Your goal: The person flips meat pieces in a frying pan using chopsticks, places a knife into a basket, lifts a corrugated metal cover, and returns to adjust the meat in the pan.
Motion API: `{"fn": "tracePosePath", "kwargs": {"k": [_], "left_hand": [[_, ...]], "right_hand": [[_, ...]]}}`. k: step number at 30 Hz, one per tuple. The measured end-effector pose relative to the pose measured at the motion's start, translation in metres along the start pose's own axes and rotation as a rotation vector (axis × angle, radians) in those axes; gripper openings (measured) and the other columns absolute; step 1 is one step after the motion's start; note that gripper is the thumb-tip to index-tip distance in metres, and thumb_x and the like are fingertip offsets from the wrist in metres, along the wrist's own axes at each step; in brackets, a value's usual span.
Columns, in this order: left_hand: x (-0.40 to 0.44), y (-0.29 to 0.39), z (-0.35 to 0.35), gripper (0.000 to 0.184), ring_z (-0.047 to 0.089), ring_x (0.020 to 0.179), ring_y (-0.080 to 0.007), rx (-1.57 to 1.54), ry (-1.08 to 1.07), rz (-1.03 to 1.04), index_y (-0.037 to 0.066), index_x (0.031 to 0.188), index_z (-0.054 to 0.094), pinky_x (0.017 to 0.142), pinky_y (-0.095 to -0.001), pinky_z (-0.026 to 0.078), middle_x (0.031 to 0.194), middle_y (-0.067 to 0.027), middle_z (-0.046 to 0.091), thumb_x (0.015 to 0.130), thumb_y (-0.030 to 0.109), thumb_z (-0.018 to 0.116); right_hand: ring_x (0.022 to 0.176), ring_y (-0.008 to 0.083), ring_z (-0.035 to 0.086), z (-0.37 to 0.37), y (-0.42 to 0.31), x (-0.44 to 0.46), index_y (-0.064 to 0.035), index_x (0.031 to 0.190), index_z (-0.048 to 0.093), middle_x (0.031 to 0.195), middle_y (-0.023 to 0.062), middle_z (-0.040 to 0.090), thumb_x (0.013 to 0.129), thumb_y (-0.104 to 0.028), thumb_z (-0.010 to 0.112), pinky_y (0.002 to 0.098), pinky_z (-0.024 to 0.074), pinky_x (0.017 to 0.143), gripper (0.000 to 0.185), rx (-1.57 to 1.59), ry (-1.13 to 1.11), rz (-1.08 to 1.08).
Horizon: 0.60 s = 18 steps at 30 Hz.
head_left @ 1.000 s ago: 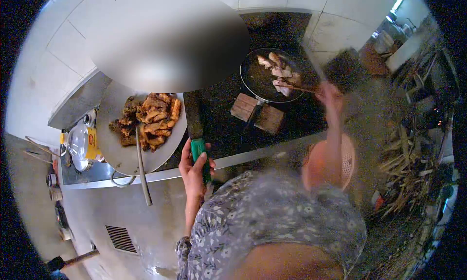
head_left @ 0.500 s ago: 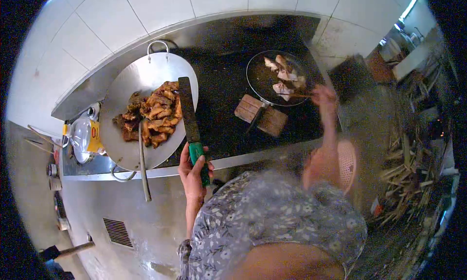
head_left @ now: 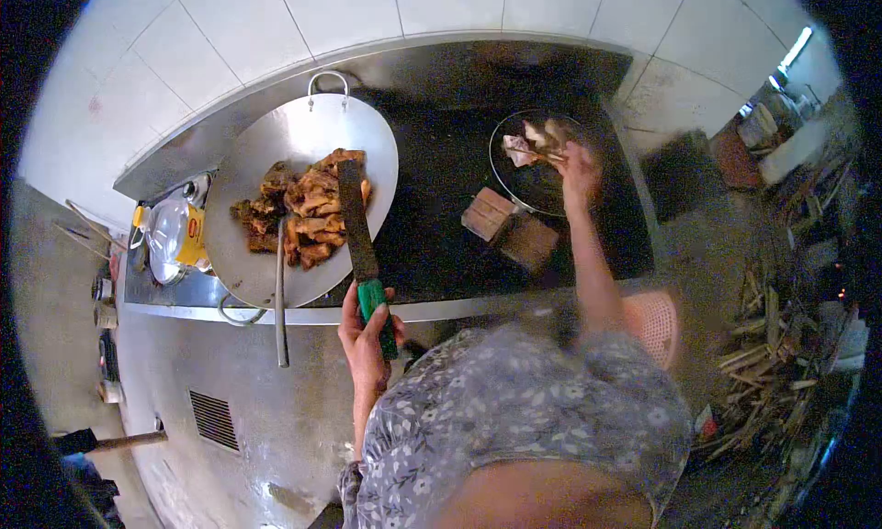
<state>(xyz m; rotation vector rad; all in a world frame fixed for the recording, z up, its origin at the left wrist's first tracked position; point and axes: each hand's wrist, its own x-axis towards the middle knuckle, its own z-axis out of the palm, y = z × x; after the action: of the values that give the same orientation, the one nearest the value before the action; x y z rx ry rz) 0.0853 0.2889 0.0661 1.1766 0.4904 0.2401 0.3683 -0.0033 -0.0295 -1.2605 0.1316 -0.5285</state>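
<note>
My left hand is closed around the green handle of a long flat blade, dark and square at its tip, held upright beside the wok. Browned meat pieces are heaped in that wide metal wok, and a long-handled metal utensil leans over its near rim. On the right, my right hand grips thin brown chopsticks over a round dark pan. Their tips meet a pale meat piece. Other pale pieces lie at the pan's far side, partly behind my fingers.
Two brown bricks sit in front of the pan on the black stove top. A clear bottle with a yellow label stands left of the wok. The pink basket is by my right arm. Firewood is piled at right.
My right hand has moved up and left from the pan's right edge to over its middle, chopsticks in it. Some pale meat has shifted toward the far left of the pan. The left hand keeps its hold.
</note>
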Motion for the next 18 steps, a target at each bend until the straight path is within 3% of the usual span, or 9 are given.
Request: {"fn": "tracePosePath", "kwargs": {"k": [13,18], "left_hand": [[0.014,0.006,0.016,0.050,0.052,0.055,-0.0137,0.003,-0.068,-0.005,0.007,0.127,0.031,0.040,-0.0226,0.041,0.099,-0.0145,0.056,0.080,0.000,0.048],[0.014,0.007,0.022,0.051,0.053,0.055,-0.0137,0.035,-0.082,-0.048,0.007,0.127,0.031,0.041,-0.0224,0.041,0.099,-0.0145,0.056,0.079,-0.001,0.048]], "right_hand": [[0.077,0.0159,0.058,-0.020,-0.049,-0.012,-0.0013,0.085,0.058,0.085,0.0082,0.059,0.082,-0.024,0.054,0.0305,0.0503,0.067,0.024,-0.197,-0.013,-0.035],[0.082,0.0154,0.057,-0.041,-0.061,-0.006,-0.0017,0.088,0.058,0.091,0.0069,0.059,0.083,-0.025,0.053,0.0306,0.0500,0.070,0.024,-0.105,-0.074,-0.012]]}}
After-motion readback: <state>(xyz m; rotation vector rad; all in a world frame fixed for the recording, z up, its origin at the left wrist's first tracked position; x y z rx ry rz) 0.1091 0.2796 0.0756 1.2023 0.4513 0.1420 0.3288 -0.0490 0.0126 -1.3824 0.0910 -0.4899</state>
